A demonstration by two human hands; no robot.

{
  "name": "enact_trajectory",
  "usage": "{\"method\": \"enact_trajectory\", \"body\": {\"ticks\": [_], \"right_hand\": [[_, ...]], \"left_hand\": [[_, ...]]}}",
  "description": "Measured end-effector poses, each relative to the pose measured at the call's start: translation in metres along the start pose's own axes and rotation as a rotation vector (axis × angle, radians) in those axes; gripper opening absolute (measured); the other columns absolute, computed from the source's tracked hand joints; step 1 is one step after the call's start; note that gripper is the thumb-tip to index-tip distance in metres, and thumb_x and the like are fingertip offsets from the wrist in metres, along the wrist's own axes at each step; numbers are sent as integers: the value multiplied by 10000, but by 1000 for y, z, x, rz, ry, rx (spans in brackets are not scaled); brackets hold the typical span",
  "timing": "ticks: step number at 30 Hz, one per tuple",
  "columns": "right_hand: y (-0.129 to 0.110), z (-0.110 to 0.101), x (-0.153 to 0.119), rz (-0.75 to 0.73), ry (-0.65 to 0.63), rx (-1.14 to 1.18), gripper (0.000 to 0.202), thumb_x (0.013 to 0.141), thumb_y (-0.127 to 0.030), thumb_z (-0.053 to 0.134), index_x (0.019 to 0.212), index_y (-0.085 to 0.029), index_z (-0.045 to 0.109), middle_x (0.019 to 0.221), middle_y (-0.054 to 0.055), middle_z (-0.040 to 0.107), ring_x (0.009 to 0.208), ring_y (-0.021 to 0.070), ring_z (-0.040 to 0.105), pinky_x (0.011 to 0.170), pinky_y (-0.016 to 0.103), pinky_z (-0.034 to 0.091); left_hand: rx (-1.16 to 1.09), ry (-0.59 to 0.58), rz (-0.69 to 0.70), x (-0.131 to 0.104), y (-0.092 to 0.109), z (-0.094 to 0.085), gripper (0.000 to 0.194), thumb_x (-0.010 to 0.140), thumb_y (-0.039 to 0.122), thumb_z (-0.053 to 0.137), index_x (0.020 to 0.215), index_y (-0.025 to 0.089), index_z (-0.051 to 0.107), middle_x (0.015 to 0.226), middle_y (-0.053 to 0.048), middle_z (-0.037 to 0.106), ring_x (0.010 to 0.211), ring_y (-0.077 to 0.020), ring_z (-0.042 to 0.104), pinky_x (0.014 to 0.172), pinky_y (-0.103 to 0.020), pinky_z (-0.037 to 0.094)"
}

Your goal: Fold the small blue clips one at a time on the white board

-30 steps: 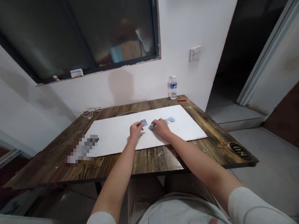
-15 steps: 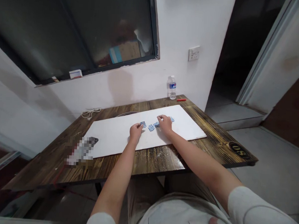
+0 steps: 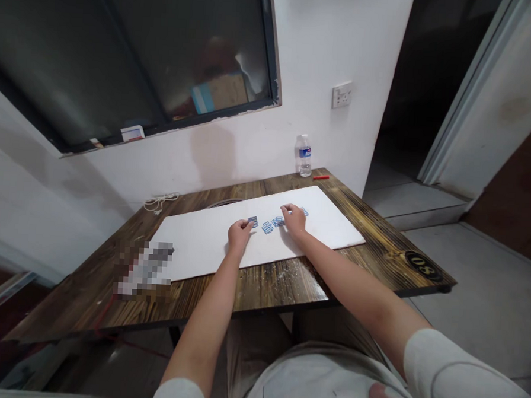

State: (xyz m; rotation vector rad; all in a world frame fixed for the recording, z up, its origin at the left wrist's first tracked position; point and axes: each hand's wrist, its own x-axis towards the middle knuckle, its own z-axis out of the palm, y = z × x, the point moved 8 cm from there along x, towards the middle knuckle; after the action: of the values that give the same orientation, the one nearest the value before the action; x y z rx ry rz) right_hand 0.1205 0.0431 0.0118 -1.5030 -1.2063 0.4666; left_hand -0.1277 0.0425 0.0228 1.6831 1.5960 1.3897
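My left hand (image 3: pixel 239 236) is above the white board (image 3: pixel 205 243), its thumb and fingers closed at the edge of a small dark square piece with blue edging (image 3: pixel 252 221). To its right lies a loose cluster of small blue-and-white pieces (image 3: pixel 267 227). Beside that, a second cluster of such pieces (image 3: pixel 277 221) sits under and left of my right hand (image 3: pixel 294 219). The right fingers are pinched together; whatever they hold is too small to make out. More blue pieces (image 3: pixel 305 212) show just beyond the right hand, partly hidden by it.
The board rests on a dark wooden table (image 3: pixel 378 252). A water bottle (image 3: pixel 304 156) and a red pen-like stick (image 3: pixel 320 177) are at the back right. A white cable (image 3: pixel 161 200) lies at the back left. A blurred-out item (image 3: pixel 148 270) covers the board's left corner.
My right hand has lifted or shifted slightly, and more of the cluster beside it shows. My left hand stays at the square piece. The view has moved a little.
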Motion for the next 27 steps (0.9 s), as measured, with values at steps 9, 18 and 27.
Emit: {"method": "enact_trajectory", "body": {"ticks": [9, 18, 27], "right_hand": [[-17, 12, -5, -243, -88, 9, 178, 857, -338, 565, 821, -224, 697, 941, 54, 704, 978, 258, 517, 894, 412, 370], [-41, 38, -24, -519, -344, -2, 201, 806, -326, 710, 989, -247, 689, 916, 29, 702, 909, 227, 510, 849, 362, 385], [-45, 42, -27, -563, -405, 30, 40, 816, -212, 676, 777, -218, 673, 813, 28, 669, 853, 201, 523, 784, 324, 394]], "left_hand": [[-96, -14, 5, 0, 2, 4, 216, 661, 378, 714, 672, 166, 672, 669, -18, 670, 644, -160, 584, 648, -285, 468], [-45, -115, 103, -3, 15, 10, 237, 665, 406, 704, 634, 181, 637, 644, -3, 631, 664, -163, 562, 658, -268, 431], [-72, -242, 108, -7, 17, 22, 286, 649, 453, 732, 670, 175, 673, 668, -20, 639, 677, -167, 559, 678, -280, 430]]}}
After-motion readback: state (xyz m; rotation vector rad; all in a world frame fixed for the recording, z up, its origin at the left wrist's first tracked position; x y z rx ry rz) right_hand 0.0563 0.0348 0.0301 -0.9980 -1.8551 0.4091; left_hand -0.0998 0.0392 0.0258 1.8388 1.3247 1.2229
